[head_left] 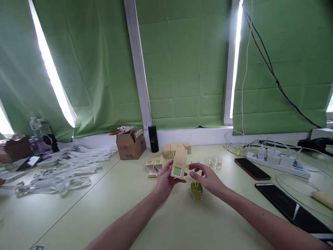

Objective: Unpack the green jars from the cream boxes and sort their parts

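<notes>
Bright daylight slips past green blinds (182,66) and pale window frames (137,62) behind a cream table (99,208)

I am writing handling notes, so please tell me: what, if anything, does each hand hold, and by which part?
The left hand holds a cardboard box by its lower, nearer part. The right hand appears to hold nothing.

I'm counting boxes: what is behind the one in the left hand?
Behind the held box, more small boxes stand in a row. It covers part of that row, so whatever lies hidden there cannot be seen.
</notes>
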`<state>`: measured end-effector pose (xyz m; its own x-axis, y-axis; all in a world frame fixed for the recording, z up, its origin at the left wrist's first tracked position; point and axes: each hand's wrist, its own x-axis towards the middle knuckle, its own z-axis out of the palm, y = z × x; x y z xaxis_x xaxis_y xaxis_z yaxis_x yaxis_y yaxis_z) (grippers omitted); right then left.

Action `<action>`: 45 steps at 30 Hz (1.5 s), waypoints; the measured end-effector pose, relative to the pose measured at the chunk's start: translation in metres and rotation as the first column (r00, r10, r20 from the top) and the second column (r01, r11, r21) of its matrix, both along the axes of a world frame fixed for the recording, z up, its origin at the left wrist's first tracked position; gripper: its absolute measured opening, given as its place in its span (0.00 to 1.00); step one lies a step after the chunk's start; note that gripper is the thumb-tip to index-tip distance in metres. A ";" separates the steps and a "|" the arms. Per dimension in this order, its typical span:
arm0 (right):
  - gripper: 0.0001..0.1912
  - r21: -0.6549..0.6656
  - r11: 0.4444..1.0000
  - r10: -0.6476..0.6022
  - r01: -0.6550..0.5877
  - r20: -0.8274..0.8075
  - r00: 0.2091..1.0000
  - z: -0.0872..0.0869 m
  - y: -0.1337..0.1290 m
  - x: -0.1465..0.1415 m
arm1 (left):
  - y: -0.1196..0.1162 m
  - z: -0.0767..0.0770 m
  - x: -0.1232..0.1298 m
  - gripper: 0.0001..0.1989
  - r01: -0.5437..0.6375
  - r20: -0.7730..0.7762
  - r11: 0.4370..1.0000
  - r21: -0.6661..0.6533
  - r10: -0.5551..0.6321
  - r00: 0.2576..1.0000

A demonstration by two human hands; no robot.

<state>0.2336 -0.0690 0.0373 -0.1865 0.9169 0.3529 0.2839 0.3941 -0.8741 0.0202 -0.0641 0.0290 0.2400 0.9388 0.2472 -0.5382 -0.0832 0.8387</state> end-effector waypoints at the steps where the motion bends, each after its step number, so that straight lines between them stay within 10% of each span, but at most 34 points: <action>1: 0.27 -0.036 0.999 0.029 -0.029 -0.024 0.999 0.002 0.001 -0.002 | -0.002 0.001 0.002 0.22 -0.010 -0.012 1.000 0.008 0.010 1.000; 22: 0.23 -0.208 0.918 0.126 -0.337 -0.654 0.746 0.019 0.016 -0.001 | -0.009 0.038 0.025 0.32 -0.059 -0.450 0.948 0.312 0.202 0.870; 45: 0.29 -0.171 0.956 0.105 -0.239 -0.560 0.822 0.005 0.008 -0.007 | -0.018 0.012 0.033 0.27 -0.132 -0.340 0.952 0.276 0.225 0.913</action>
<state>0.2264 -0.0609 0.0422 -0.1897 0.9537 0.2332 -0.3133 0.1663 -0.9350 0.0536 -0.0817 0.0415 0.1908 0.8966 0.3997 -0.1570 -0.3740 0.9140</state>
